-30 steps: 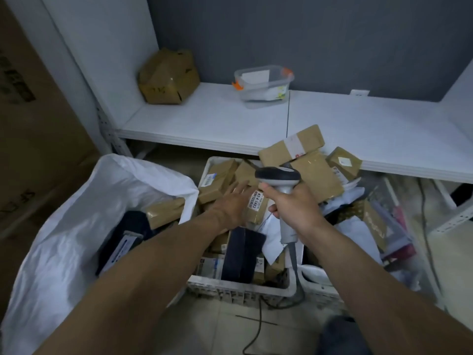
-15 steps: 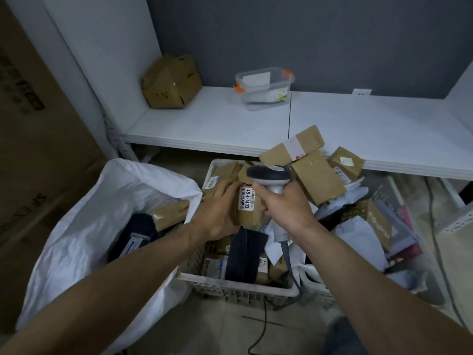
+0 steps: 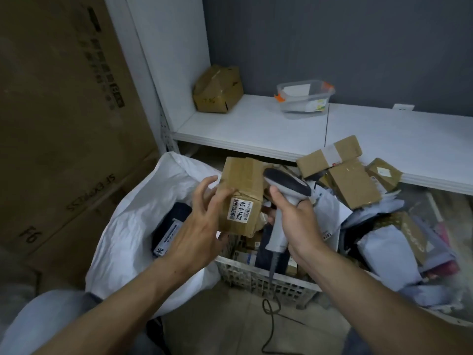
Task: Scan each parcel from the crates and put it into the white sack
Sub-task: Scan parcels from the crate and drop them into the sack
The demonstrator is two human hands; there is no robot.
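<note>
L hand (image 3: 202,221): fingers spread, holding brown parcel (image 3: 242,190) over crate (image 3: 266,278); white sack (image 3: 133,226) left. R hand (image 3: 297,221): fingers wrapped rd scanner (image 3: 286,185).

Both arms are bare from wrist to picture edge: the left forearm (image 3: 122,306) carries one small dark mole just behind the wrist, and the right forearm (image 3: 378,298) is plain. The left hand (image 3: 202,226) and right hand (image 3: 298,226) are likewise bare, with slender fingers (image 3: 198,190). A light blue-grey trouser leg (image 3: 48,319) of soft cloth fills the lower left corner. A darker blue patch of cloth (image 3: 358,342) shows at the bottom edge; whether it is the same garment is unclear.
</note>
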